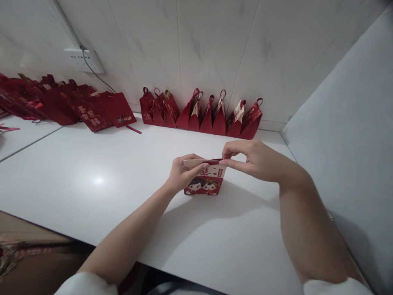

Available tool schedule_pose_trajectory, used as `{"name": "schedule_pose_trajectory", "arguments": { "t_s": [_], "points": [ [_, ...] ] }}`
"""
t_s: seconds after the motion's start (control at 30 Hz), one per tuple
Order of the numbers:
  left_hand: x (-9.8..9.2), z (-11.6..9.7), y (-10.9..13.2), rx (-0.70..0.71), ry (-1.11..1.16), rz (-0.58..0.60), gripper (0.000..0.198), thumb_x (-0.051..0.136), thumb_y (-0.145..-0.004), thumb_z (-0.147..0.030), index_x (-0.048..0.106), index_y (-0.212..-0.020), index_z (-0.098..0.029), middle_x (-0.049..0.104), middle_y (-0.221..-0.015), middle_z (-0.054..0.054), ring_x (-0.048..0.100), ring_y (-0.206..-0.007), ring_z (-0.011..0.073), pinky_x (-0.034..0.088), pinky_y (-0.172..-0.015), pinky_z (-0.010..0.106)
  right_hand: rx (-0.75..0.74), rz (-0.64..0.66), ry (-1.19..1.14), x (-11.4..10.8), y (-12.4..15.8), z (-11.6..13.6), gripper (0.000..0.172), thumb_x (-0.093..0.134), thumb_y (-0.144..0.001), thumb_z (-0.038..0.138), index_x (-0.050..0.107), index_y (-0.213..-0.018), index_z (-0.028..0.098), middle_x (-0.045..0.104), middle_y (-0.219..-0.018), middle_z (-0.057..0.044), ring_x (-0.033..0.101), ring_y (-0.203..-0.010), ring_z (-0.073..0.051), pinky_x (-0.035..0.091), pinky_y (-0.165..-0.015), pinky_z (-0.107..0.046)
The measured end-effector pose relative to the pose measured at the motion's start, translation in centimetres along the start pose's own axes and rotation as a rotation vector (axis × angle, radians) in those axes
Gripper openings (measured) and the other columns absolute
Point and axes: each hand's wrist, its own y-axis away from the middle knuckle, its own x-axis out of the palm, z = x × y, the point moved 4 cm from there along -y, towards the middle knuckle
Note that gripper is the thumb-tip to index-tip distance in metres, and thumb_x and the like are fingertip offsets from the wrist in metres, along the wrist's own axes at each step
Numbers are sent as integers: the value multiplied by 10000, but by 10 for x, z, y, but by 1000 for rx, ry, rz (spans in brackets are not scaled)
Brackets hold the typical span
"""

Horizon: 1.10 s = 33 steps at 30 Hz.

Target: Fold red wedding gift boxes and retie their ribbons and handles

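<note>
A red and cream gift box (205, 186) with two cartoon figures on its front stands upright on the white table (123, 164). My left hand (184, 172) grips the box's upper left, thumb on the front and fingers behind the top edge. At the upper right corner, my right hand (248, 159) pinches the top edge between thumb and bent fingers. The top of the box looks narrow, with a dark red strip showing along it. What lies behind the box is hidden.
Along the wall stands a row of red peaked boxes (211, 119) with ribbon loops. More red bags (61, 104) lean at the back left, near a loose red ribbon (134, 129). A socket strip (84, 60) with a cable hangs above them. A pale panel (346, 114) rises at the right.
</note>
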Motion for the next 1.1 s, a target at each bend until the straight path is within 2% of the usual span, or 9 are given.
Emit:
{"name": "schedule_pose_trajectory", "arguments": {
  "t_s": [0.2, 0.37, 0.47, 0.57, 0.67, 0.77, 0.9, 1.0, 1.1],
  "points": [
    [-1, -1, -1, -7, 6, -6, 252, 757, -786, -393, 756, -811, -142, 710, -773, 61, 628, -677, 129, 476, -573, 224, 43, -6, -2, 6, -1, -3, 169, 608, -905, 410, 561, -907, 247, 699, -931, 0, 659, -890, -190, 492, -749, -300],
    [-3, 11, -3, -88, 45, 54, 299, 711, -823, -424, 759, -873, -133, 709, -762, 66, 643, -677, 142, 508, -604, 247, 150, -62, -5, 7, 2, -9, 367, 600, -896, 505, 517, -1172, 278, 704, -1067, -39, 674, -966, -230, 519, -780, -338],
    [-2, 27, -6, -204, 124, 259, 446, 753, -777, -404, 698, -1142, -153, 741, -1030, 113, 698, -926, 228, 566, -815, 359, 205, 8, 19, 10, 3, -15, 456, 567, -899, 553, 490, -1268, 296, 695, -1123, -54, 674, -992, -246, 519, -797, -358],
    [-2, 39, -6, -198, -2, 545, 639, 835, -656, -356, 639, -1241, -191, 704, -1181, 122, 660, -1081, 296, 538, -921, 455, 229, 83, 40, 12, 3, -19, 480, 557, -898, 556, 497, -1300, 302, 688, -1170, -53, 668, -1002, -246, 509, -808, -359],
    [-7, 44, -8, -132, -157, 636, 735, 858, -593, -332, 608, -1275, -222, 676, -1237, 116, 635, -1121, 321, 528, -928, 469, 177, 79, 66, 10, 1, -15, 353, 542, -911, 528, 604, -1156, 281, 703, -1121, -34, 661, -958, -224, 492, -786, -339],
    [-18, 39, -11, -136, -274, 605, 716, 846, -609, -354, 587, -1265, -233, 678, -1218, 103, 649, -1076, 303, 532, -916, 461, 121, 91, 97, 7, 1, -11, 260, 511, -935, 469, 652, -982, 256, 717, -1024, -17, 652, -893, -204, 475, -730, -319],
    [-54, 17, -14, -262, -294, 428, 630, 839, -637, -378, 549, -1168, -200, 693, -1104, 95, 677, -988, 281, 579, -820, 437, 144, 59, 109, -5, 9, -12, 230, 523, -927, 418, 653, -1016, 250, 722, -1029, -20, 663, -906, -209, 482, -736, -321],
    [-97, -19, 1, -311, -248, 195, 565, 826, -678, -396, 541, -1118, -186, 678, -1092, 90, 672, -999, 277, 601, -796, 425, 107, -96, 90, -20, 17, -7, 232, 532, -926, 424, 661, -1006, 249, 729, -1035, -24, 677, -942, -219, 494, -781, -328],
    [-142, -73, 37, -257, -252, -96, 617, 836, -683, -383, 535, -1196, -220, 654, -1151, 51, 665, -979, 247, 615, -782, 423, 36, -220, 64, -31, 25, 2, 218, 539, -930, 427, 667, -964, 254, 736, -1000, -10, 688, -926, -211, 500, -784, -321]
  ]
}}
